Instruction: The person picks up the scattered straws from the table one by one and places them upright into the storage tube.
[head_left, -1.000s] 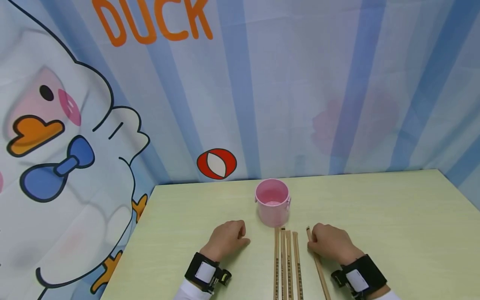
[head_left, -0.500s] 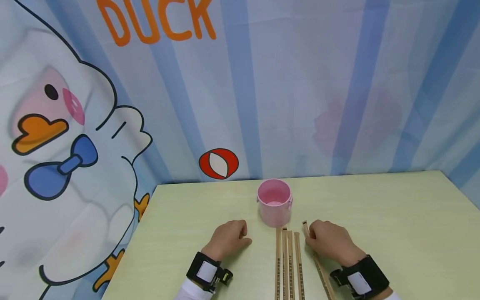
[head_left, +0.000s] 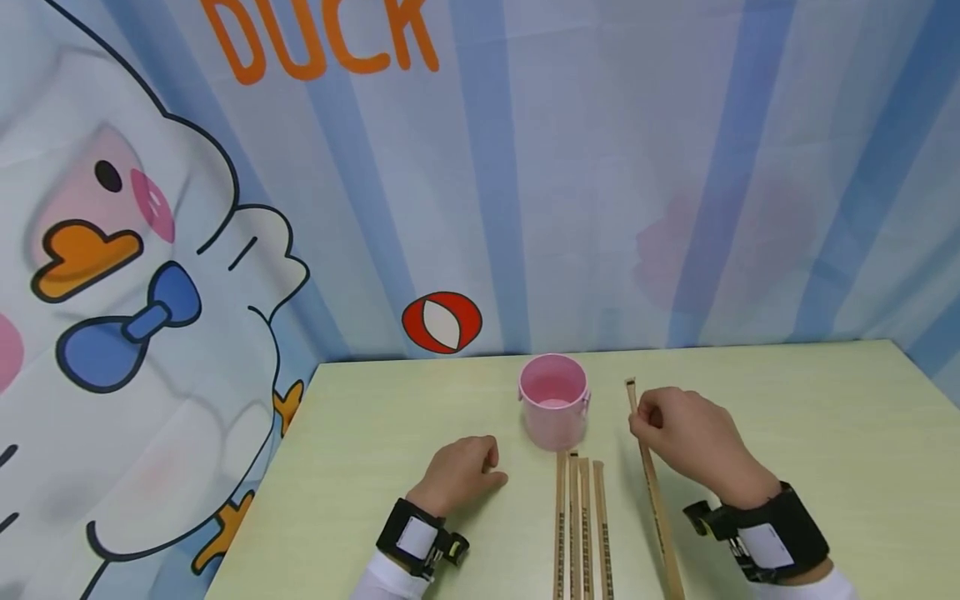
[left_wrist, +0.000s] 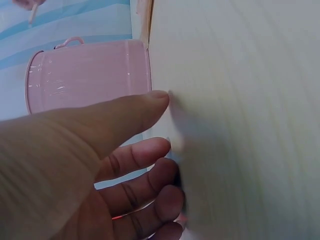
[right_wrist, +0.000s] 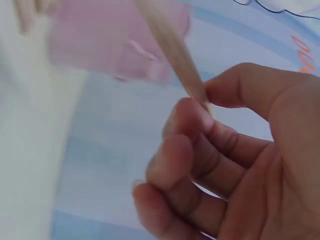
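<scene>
The left hand (head_left: 459,475) lies left of the bucket (head_left: 553,421), nearer the person, fingers loosely curled, thumb extended. The right hand (head_left: 696,437) is right of the bucket, thumb and fingertips pinching.

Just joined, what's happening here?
A person's right grip pinches one wooden stick near its far end, to the right of the pink bucket. Four more sticks lie side by side on the table, on the near side of the bucket. The left grip is left of them, holding nothing.
</scene>
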